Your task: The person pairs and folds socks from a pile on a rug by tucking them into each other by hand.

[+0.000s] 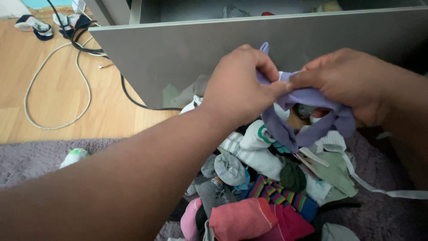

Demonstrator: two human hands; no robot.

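Both hands hold a lilac sock (312, 116) in the air above a pile of socks (263, 187), just in front of the grey drawer front (178, 53). The left hand (236, 89) has its grip closed on the sock's upper edge, thumb and fingers pinching the cloth, and the right hand (352, 82) is closed on the same edge right beside it, fingertips almost meeting. The sock is soft, plain lilac, crumpled, and hangs in two limp folds below the hands. The pile under it lies on a mauve shaggy rug (35, 158) and mixes white, grey, dark green, striped, pink and red socks; the red sock (243, 218) lies at the pile's near edge. Left of the drawer front, a light wooden floor (58, 89) carries a looped white cable (53, 89) and a black cable (127, 91). A white-and-green sock (73, 157) lies alone on the rug, well left of the pile.
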